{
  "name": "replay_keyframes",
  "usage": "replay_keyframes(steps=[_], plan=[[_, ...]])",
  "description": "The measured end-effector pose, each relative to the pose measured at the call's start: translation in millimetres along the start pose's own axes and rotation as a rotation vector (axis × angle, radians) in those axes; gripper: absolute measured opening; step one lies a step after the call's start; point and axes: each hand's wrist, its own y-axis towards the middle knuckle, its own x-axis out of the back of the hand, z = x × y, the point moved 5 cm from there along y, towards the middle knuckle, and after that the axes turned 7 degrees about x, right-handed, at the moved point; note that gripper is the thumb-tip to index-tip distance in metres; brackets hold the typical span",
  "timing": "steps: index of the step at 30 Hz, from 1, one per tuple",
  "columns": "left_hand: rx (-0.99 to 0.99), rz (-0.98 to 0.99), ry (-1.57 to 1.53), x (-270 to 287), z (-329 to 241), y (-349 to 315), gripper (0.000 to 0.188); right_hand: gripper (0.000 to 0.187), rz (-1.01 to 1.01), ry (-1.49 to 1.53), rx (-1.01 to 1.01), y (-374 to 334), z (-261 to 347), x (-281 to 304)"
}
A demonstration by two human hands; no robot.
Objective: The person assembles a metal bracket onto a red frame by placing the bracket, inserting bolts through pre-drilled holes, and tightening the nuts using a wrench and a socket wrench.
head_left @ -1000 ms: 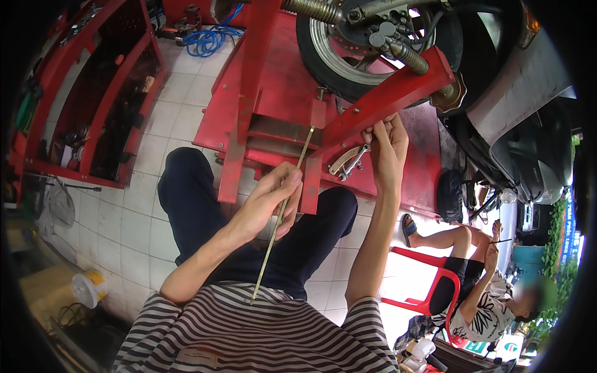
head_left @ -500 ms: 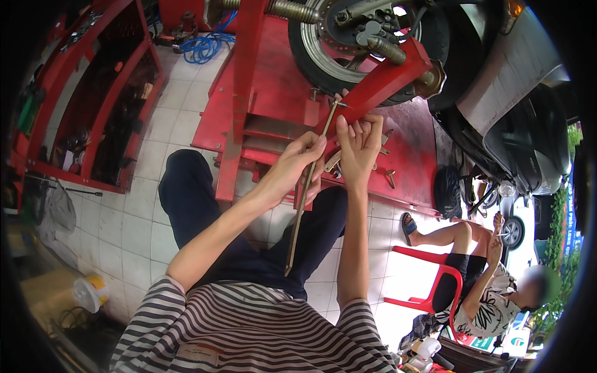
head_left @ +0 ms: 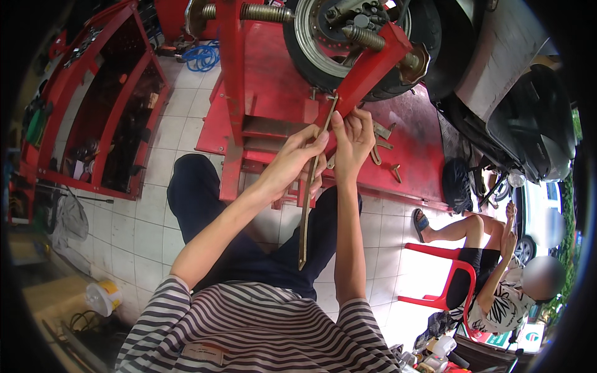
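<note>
My left hand point(head_left: 297, 155) is closed around the middle of a long, thin, brass-coloured metal bar point(head_left: 303, 217). The bar's lower end hangs over my lap, and its upper end meets the slanted red arm point(head_left: 367, 71) of a clamp by a small bolt-like piece. My right hand point(head_left: 353, 140) is beside the bar's upper part, thumb up against it and fingers curled; what they may hold is hidden. Behind the clamp stands a motorcycle wheel point(head_left: 314, 59). Large threaded screws point(head_left: 364, 38) point toward the wheel from the clamp's arms.
Loose metal brackets point(head_left: 380, 142) and a brass-coloured bolt point(head_left: 396, 173) lie on the red platform point(head_left: 416, 143). A red shelf point(head_left: 115, 105) stands left, near a coiled blue hose point(head_left: 202, 57). A person sits on a red chair point(head_left: 429, 301) at right. A white bucket point(head_left: 102, 297) is lower left.
The view has shifted slightly, moving the platform and chair within it. My left hand keeps its grip on the bar; my right hand stays by its upper end, fingers more curled.
</note>
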Motion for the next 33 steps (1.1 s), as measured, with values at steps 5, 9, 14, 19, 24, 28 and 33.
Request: replay_keyframes(steps=[5,9,14,19,24,28,33], plan=[[-0.003,-0.016,0.053,-0.9,-1.1,4.0,0.028,0.018,-0.016,-0.043,-0.029,-3.7,-2.7,2.8],[-0.04,-0.028,0.076,0.0,-0.3,6.1,0.027,0.019,-0.01,-0.132,-0.019,-7.9,2.8,1.0],[-0.031,-0.052,0.066,-2.4,1.4,7.5,0.025,0.026,0.069,-0.24,0.088,-13.6,14.5,-1.6],[0.03,-0.046,0.047,1.8,11.6,12.4,0.035,0.047,0.307,-0.702,0.293,-15.5,40.5,19.8],[0.045,0.005,0.091,9.2,17.4,15.8,0.046,0.025,-0.112,-0.518,-0.009,-31.4,2.5,116.6],[0.028,0.002,0.117,11.6,18.7,18.7,0.046,0.016,0.138,-0.939,-0.041,-54.1,-32.3,142.7],[0.006,-0.051,0.158,13.1,16.8,18.2,0.046,0.016,0.261,-1.049,-0.112,-68.8,-41.6,125.4]])
